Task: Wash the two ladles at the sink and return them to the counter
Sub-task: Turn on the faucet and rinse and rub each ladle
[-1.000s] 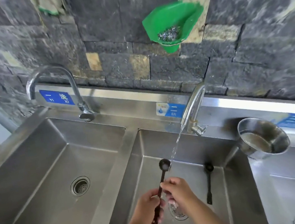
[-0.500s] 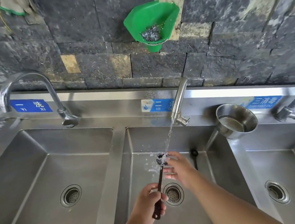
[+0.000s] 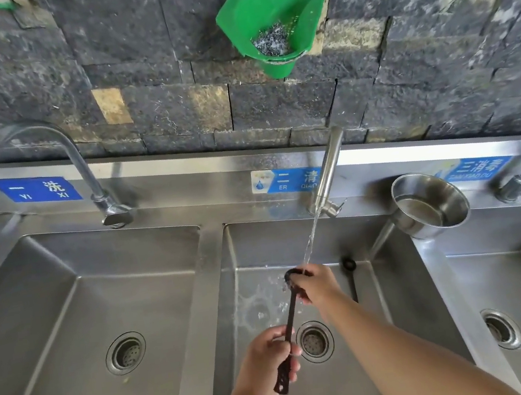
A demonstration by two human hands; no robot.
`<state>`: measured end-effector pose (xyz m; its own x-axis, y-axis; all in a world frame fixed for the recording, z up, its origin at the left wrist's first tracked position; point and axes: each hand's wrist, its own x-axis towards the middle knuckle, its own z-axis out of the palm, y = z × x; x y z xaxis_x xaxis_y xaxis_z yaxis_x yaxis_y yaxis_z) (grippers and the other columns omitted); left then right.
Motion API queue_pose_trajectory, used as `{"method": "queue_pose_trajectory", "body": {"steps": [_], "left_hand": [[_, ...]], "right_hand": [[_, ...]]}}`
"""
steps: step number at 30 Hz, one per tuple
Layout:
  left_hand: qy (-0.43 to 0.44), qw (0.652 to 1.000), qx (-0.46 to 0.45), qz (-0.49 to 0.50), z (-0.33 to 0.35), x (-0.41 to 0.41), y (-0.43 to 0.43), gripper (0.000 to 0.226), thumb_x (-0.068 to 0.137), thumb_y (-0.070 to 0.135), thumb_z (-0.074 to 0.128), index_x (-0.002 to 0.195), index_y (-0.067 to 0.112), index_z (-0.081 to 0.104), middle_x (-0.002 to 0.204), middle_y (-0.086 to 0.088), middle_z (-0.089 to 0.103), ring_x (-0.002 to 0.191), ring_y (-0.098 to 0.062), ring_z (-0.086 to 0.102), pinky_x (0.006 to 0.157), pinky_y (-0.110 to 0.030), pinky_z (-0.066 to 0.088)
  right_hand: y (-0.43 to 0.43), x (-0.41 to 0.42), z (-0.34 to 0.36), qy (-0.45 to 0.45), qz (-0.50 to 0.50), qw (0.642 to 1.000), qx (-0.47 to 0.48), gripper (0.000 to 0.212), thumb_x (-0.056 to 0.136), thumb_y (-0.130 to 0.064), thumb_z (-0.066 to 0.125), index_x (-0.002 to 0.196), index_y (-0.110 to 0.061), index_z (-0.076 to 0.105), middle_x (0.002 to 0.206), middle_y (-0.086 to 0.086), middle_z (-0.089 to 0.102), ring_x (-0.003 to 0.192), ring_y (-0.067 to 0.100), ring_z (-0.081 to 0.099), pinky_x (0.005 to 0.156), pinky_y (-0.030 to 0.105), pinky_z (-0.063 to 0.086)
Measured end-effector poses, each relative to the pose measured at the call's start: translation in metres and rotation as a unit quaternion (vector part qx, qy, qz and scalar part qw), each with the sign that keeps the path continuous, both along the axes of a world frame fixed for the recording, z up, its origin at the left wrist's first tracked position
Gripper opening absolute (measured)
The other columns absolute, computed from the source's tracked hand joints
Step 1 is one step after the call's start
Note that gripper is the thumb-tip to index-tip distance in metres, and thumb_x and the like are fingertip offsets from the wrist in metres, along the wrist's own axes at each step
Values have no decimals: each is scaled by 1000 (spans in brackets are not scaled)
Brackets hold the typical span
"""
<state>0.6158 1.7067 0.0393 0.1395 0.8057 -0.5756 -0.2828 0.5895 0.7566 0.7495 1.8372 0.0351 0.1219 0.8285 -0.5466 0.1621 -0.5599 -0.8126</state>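
While water runs from the middle tap [image 3: 329,171], the left hand [image 3: 270,356] is closed round the lower handle of a slim dark ladle [image 3: 289,323] held over the middle sink basin [image 3: 346,386]. Its small round bowl sits under the stream, with the right hand [image 3: 315,285] curled over it. A second dark ladle [image 3: 350,276] leans against the basin's back wall, just beside the right hand.

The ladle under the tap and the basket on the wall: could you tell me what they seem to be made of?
The ladle looks like dark matte plastic, without shine, though coated metal is possible. The basket appears to be glossy green moulded plastic with perforated walls.
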Motion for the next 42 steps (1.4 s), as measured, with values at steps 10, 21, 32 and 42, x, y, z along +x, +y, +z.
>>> {"method": "queue_pose_trajectory", "body": {"steps": [10,21,32,42], "left_hand": [[-15,1000,8,11,2,2,19,37,89,-15,37,111,-2,63,71,-17,64,51,-22,48,44,-29,38],[7,999,33,24,2,0,24,35,91,-11,39,111,1,65,67,-14,63,50,-20,47,43,-28,37],[-52,998,-10,37,12,17,16,29,96,-10,39,113,-3,63,67,-11,54,49,-17,42,43,-23,28],[-58,997,-14,40,19,18,15,31,96,-10,40,116,-4,63,69,-12,54,51,-17,43,43,-24,30]], "right_hand": [[3,-3,8,105,-80,991,-18,14,88,5,64,82,-8,65,67,12,61,50,17,50,45,25,40],[5,-6,19,26,-79,996,-26,21,96,2,48,97,-12,64,77,12,70,46,13,56,41,25,44],[14,23,28,-223,93,964,108,17,92,-3,56,84,-14,67,72,4,73,52,13,72,51,30,58],[16,21,40,72,21,997,-21,16,90,7,63,103,-2,63,80,15,68,66,22,70,53,28,57]]}}
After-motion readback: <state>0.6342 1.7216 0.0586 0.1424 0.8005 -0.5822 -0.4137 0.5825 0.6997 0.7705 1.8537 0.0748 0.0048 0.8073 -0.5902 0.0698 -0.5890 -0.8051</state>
